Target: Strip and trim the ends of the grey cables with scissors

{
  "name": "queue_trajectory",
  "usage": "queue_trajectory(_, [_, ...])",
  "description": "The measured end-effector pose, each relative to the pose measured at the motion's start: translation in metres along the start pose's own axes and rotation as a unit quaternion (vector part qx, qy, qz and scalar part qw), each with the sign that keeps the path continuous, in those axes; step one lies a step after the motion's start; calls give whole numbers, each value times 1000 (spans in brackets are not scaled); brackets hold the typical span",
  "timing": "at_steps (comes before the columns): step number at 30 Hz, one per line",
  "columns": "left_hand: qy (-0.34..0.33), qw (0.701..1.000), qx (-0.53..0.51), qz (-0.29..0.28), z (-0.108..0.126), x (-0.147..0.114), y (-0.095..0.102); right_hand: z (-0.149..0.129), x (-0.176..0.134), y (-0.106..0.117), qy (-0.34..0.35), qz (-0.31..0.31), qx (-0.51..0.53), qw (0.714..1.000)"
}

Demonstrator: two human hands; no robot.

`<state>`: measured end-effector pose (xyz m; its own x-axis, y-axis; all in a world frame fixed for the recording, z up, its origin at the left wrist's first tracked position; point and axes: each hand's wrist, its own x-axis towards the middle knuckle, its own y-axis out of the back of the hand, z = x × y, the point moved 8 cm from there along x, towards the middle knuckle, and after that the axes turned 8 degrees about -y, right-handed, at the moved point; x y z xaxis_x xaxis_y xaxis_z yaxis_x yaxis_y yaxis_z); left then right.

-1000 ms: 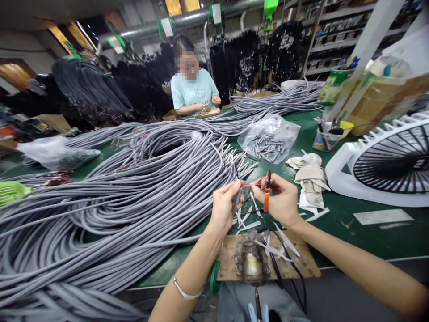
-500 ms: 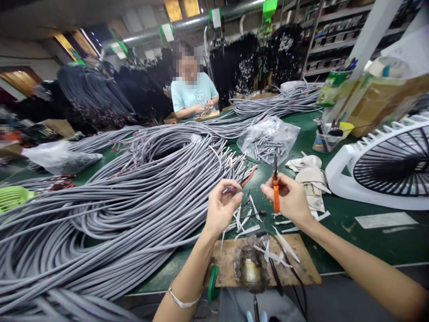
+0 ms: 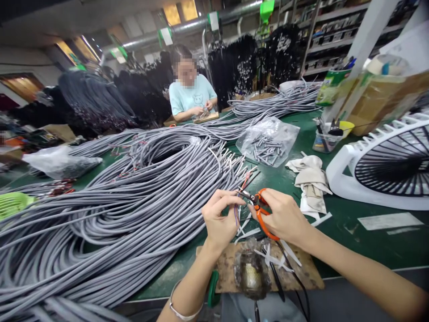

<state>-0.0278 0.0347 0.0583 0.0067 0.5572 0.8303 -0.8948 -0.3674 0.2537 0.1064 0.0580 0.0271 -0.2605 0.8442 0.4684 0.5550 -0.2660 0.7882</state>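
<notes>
My left hand point(image 3: 221, 220) pinches thin coloured wires point(image 3: 237, 216), one of them purple, at the cut end of a grey cable. A pair of orange-handled scissors point(image 3: 264, 219) is in my right hand point(image 3: 287, 215). Their metal blades point left and lie across the wires just above my left fingertips. Whether the blades touch a wire is too small to tell. Left of my hands spreads a large coil of grey cables point(image 3: 134, 214), whose stripped ends bunch up beyond my left hand. White strips of scrap lie under and around both hands.
A wooden board point(image 3: 308, 273) with a dark, plastic-wrapped metal lump point(image 3: 252, 273) sits at the near table edge. A clear bag of grey pieces point(image 3: 268, 142), a cloth point(image 3: 312, 179) and a white fan point(image 3: 385, 165) stand rightward. Across the table another person point(image 3: 193, 96) works.
My right hand has turned the scissors from upright to pointing left and brought them to the wires. My left hand has shifted slightly left and nearer to me.
</notes>
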Motion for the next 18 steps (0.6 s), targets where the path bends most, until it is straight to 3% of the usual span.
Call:
queue_trajectory(11, [26,999,24,12,-1,-6,-2,-4,-7,-11,38,-20,-89,995])
queue_trajectory(14, [109,994,-12,4,-15,-8,-7,1,-4,-10,18,-18,-102,994])
queue_trajectory(18, [250,966,-68,24,-43,-17,-12,19,8,-4,-45,-24,-89,995])
